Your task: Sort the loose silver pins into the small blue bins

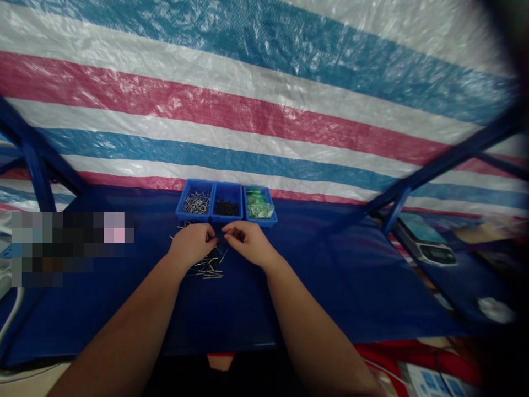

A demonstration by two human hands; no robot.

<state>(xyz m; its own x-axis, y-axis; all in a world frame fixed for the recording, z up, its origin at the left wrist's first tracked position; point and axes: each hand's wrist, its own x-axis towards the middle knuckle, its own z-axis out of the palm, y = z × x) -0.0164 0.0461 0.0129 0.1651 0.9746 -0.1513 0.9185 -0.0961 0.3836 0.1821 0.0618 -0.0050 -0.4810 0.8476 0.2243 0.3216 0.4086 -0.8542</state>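
My left hand (192,243) is closed in a pinch over loose thin metal pins (210,270) on the blue tabletop; whatever its fingertips hold is too small to make out. Close by on the right, my right hand (251,242) also has thumb and fingers together, and its contents are hidden. A small gap separates the two hands. Just beyond them stand three blue bins in a row: the left bin (179,212) holds silvery pins, the middle bin (227,217) small black pieces, and the right bin (264,222) green-and-clear plastic packets.
A striped plastic sheet (264,116) hangs behind the blue table (330,286). Blue metal frame bars (39,176) rise at both sides. To the right sits a digital scale (433,251), with a crumpled white item (496,310) nearer. A blurred-out patch covers the left side.
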